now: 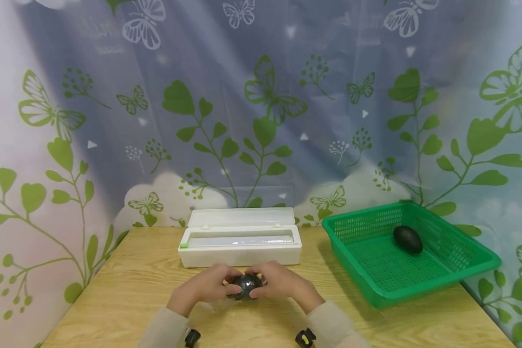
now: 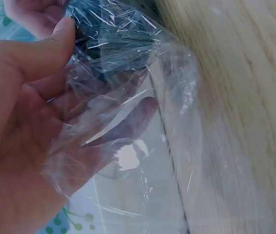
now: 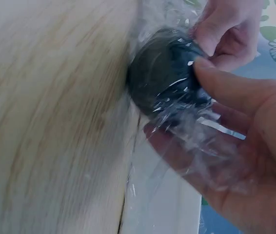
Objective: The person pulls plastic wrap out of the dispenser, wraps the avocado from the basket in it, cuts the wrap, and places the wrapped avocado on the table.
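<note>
A dark avocado wrapped in clear cling film sits low over the wooden table, held between both hands. My left hand grips its left side, thumb on top and fingers under the film. My right hand grips the right side; in the right wrist view its thumb presses on the avocado and loose film drapes over its fingers. The left wrist view shows the left hand behind crumpled film, with the dark avocado at the top.
A white cling-film dispenser box with its lid open lies just behind the hands. At the right stands a green plastic basket with a second dark avocado in it. A butterfly-print curtain closes off the back and sides.
</note>
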